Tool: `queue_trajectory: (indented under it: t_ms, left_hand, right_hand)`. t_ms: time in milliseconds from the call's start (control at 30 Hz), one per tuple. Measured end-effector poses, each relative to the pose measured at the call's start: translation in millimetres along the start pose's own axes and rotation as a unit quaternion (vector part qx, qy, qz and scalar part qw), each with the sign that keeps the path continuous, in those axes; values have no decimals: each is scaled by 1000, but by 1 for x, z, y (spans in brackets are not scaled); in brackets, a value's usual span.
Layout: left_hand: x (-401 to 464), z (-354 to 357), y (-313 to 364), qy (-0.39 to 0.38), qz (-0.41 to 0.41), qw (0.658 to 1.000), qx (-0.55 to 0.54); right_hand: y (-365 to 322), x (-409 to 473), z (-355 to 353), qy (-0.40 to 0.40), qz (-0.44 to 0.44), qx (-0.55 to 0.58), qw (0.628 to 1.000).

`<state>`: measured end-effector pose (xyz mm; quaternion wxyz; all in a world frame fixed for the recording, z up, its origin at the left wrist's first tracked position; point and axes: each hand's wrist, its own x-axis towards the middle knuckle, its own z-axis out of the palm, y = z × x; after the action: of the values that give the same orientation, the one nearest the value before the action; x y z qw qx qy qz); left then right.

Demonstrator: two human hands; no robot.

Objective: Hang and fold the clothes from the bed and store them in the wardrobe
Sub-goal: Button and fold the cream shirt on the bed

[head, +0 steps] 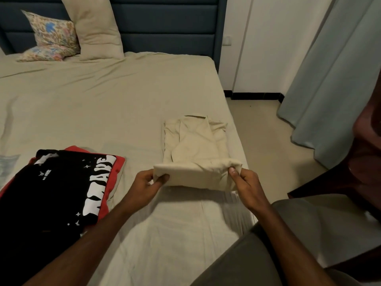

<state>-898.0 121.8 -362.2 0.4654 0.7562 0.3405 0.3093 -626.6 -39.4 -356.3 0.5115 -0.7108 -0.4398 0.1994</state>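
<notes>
Cream garment (195, 149) lies on the bed (103, 104) near its right edge, partly folded, long axis running from the person toward the headboard. Near end is raised. Left hand (147, 181) pinches the near left corner; right hand (244, 180) pinches the near right corner, each grip closed on cloth. Risk, as judged: uneven pull would skew the fold; the layers could slide toward the bed's edge. Black printed shirt (61, 188) sits folded on a red garment (117, 164), well left.
</notes>
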Motion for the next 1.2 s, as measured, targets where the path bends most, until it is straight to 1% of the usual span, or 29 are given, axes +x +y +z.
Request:
queue_trajectory:
  t_ms: [67,200,267,367,433,500,633,700,767,833,900,967,1100,1200]
  left_hand:
    - [4,-2,17,5,-13,999,-40]
    - [11,-7,53,29,-12,992,-120]
    - [15,-7,64,41,-17,988,-151]
    - [23,0,63,69,-58,981,-171]
    - [27,10,53,83,-85,977,-175]
    - [29,19,44,78,-102,979,-157]
    - [30,26,31,67,-102,989,-80]
    - [31,29,28,84,-88,991,-56]
    - [34,35,28,115,-76,989,-55]
    - [43,40,29,144,-75,985,-60]
    - [58,45,26,167,-72,982,-45]
    - [79,48,17,179,-70,981,-4]
    - [128,54,0,176,-76,977,92]
    - [167,55,-6,183,-71,974,116]
  right_hand:
    - [-11,4,-3,19,-4,13,1000]
    - [-35,20,-8,55,-28,48,997]
    - [-43,32,-8,66,-23,70,995]
    - [-43,40,-1,62,27,112,991]
    - [-31,36,6,49,69,120,989]
    - [-17,28,8,26,89,90,992]
    - [2,14,6,-38,78,68,994]
    - [4,13,10,-19,63,61,996]
    - [0,19,15,34,45,38,998]
    - [-3,31,22,86,31,-6,996]
    - [1,48,29,112,27,-54,992]
    - [8,69,35,112,44,-96,988]
    - [13,115,43,95,95,-165,977]
    - [10,152,45,113,85,-182,973]
